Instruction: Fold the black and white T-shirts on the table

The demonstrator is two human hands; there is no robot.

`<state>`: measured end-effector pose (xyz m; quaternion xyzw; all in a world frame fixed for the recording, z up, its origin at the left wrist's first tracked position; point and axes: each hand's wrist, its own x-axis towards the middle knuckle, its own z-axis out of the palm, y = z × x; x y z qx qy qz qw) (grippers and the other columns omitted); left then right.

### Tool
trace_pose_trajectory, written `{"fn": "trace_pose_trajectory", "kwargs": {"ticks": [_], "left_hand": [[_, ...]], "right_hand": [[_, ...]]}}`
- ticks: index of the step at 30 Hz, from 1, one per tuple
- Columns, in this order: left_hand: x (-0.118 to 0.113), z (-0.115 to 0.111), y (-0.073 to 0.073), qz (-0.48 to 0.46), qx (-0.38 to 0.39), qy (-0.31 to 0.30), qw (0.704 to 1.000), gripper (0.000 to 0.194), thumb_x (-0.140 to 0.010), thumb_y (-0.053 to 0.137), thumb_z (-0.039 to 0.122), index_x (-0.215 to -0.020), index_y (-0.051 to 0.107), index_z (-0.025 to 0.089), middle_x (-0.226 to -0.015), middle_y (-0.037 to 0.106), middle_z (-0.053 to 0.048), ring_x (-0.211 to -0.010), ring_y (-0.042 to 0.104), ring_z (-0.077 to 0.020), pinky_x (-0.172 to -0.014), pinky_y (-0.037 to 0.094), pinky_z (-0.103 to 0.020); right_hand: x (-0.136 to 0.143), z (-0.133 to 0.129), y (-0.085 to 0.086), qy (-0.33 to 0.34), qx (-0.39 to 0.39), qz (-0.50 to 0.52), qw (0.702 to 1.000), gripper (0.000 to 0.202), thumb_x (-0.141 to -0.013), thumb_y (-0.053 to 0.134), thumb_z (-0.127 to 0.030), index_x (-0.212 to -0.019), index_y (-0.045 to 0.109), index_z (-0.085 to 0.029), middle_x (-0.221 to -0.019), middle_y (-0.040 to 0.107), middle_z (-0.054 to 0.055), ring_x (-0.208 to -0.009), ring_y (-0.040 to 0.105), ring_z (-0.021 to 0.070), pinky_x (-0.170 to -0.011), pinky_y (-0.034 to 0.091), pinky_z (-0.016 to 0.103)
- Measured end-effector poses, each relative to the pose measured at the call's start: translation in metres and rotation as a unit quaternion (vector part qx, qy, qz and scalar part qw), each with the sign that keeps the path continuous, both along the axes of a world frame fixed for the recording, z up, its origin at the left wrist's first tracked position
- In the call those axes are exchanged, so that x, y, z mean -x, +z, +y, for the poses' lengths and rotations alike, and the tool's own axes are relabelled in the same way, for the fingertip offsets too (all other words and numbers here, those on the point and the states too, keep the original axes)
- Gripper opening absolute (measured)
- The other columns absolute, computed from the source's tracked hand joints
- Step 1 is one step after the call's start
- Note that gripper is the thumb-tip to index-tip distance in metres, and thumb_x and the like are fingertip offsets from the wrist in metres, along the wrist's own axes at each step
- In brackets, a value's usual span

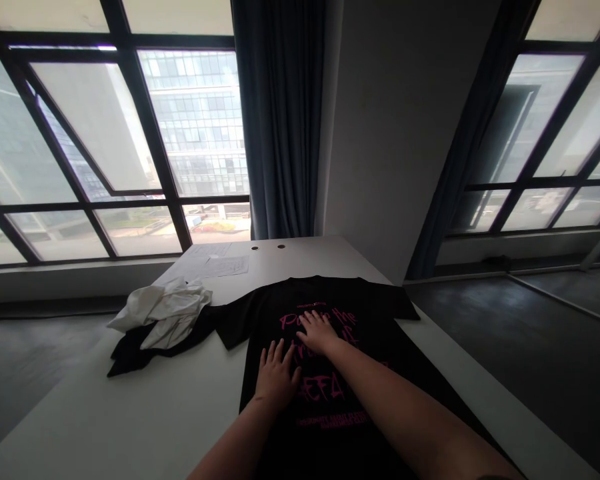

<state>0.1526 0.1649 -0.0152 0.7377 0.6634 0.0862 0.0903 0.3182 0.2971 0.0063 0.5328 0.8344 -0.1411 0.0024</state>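
Observation:
A black T-shirt (275, 307) with pink lettering lies spread out on the white table, its collar end toward the window and a sleeve out to each side. My left hand (277, 377) rests on the left part of the shirt's chest with fingers spread. Farther up and to the right, my right hand (317, 331) lies over the lettering, its fingers also apart. Neither hand grips anything. My hands and forearms cover part of the print, and the shirt's lower end runs out of the bottom of the view.
Crumpled white cloth (165, 310) and black cloth (130, 353) lie in a heap at the table's left edge, against the left sleeve. Papers (225, 265) lie at the far end of the white table (180, 413), near two round cable holes. A blue curtain (285, 120) hangs behind it.

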Motion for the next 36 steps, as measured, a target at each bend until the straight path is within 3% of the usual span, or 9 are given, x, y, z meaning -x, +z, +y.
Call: {"fn": "trace_pose_trajectory", "kwargs": {"ticks": [3,6,10,16,20,25,29,33,36], "left_hand": [[0.002,0.0,-0.006,-0.011,-0.001,-0.003,1.0,0.068,-0.098,0.044,0.053,-0.161,0.043,0.029,-0.173,0.026,-0.005,-0.161,0.017,-0.0331,-0.13,0.011,-0.057],[0.004,0.0,-0.004,-0.032,0.008,-0.002,0.999,0.069,-0.098,0.043,0.055,-0.161,0.043,0.029,-0.174,0.026,-0.006,-0.162,0.015,-0.0329,-0.131,0.01,-0.058],[0.006,0.001,-0.002,-0.065,0.016,-0.005,0.998,0.07,-0.097,0.044,0.057,-0.162,0.042,0.032,-0.174,0.025,-0.004,-0.162,0.015,-0.0339,-0.13,0.009,-0.061],[0.01,0.0,-0.001,-0.096,0.027,-0.014,0.995,0.07,-0.097,0.044,0.057,-0.162,0.041,0.032,-0.174,0.023,-0.003,-0.162,0.013,-0.0351,-0.13,0.009,-0.062],[0.012,-0.001,0.002,-0.117,0.03,-0.021,0.992,0.071,-0.097,0.043,0.059,-0.162,0.041,0.032,-0.174,0.023,-0.003,-0.162,0.013,-0.0352,-0.13,0.009,-0.062],[0.012,0.0,0.001,-0.111,0.03,-0.019,0.993,0.07,-0.097,0.045,0.058,-0.162,0.041,0.032,-0.175,0.022,-0.003,-0.162,0.013,-0.0348,-0.131,0.009,-0.062],[0.011,0.003,-0.004,-0.087,0.037,-0.013,0.995,0.069,-0.097,0.046,0.056,-0.162,0.04,0.034,-0.175,0.022,-0.002,-0.162,0.014,-0.0347,-0.131,0.01,-0.061],[0.011,0.004,-0.005,-0.093,0.023,-0.017,0.995,0.068,-0.098,0.047,0.055,-0.162,0.041,0.035,-0.174,0.025,-0.003,-0.161,0.016,-0.0346,-0.131,0.011,-0.061],[0.011,0.004,-0.004,-0.085,0.028,-0.014,0.996,0.068,-0.097,0.049,0.054,-0.162,0.042,0.035,-0.173,0.025,-0.002,-0.161,0.016,-0.0346,-0.13,0.013,-0.063]], "right_hand": [[0.031,0.025,-0.002,0.07,-0.005,0.019,0.997,0.074,-0.103,0.035,-0.062,-0.169,0.02,-0.031,-0.177,0.01,0.005,-0.162,0.008,0.0279,-0.129,0.008,0.049],[0.053,0.051,-0.008,0.103,-0.006,0.027,0.994,0.072,-0.105,0.033,-0.06,-0.169,0.021,-0.03,-0.177,0.012,0.004,-0.163,0.008,0.0241,-0.13,0.006,0.043],[0.066,0.082,-0.021,0.071,-0.003,0.009,0.997,0.072,-0.105,0.03,-0.06,-0.168,0.024,-0.025,-0.176,0.01,0.009,-0.162,0.008,0.0279,-0.129,0.002,0.049],[0.061,0.117,-0.033,-0.007,-0.012,-0.025,1.0,0.071,-0.106,0.025,-0.06,-0.169,0.02,-0.028,-0.177,0.003,0.007,-0.163,0.004,0.0288,-0.129,0.002,0.049],[0.059,0.13,-0.035,-0.037,-0.022,-0.037,0.998,0.071,-0.107,0.022,-0.059,-0.169,0.019,-0.025,-0.177,0.003,0.01,-0.162,0.004,0.0308,-0.129,0.002,0.05],[0.054,0.133,-0.039,-0.028,-0.024,-0.036,0.999,0.072,-0.107,0.025,-0.062,-0.169,0.018,-0.027,-0.177,0.003,0.009,-0.163,0.005,0.0288,-0.129,0.004,0.047],[0.017,0.134,-0.04,-0.043,-0.029,-0.044,0.998,0.073,-0.106,0.027,-0.064,-0.17,0.015,-0.031,-0.177,0.003,0.007,-0.163,0.004,0.0257,-0.13,0.003,0.044],[-0.062,0.14,-0.035,-0.13,-0.039,-0.067,0.989,0.075,-0.107,0.022,-0.061,-0.17,0.008,-0.025,-0.177,0.005,0.012,-0.163,0.005,0.0293,-0.129,0.006,0.052],[-0.126,0.148,-0.033,-0.204,-0.034,-0.082,0.975,0.074,-0.107,0.016,-0.058,-0.17,0.01,-0.02,-0.175,0.012,0.017,-0.161,0.015,0.036,-0.125,0.015,0.063]]}}
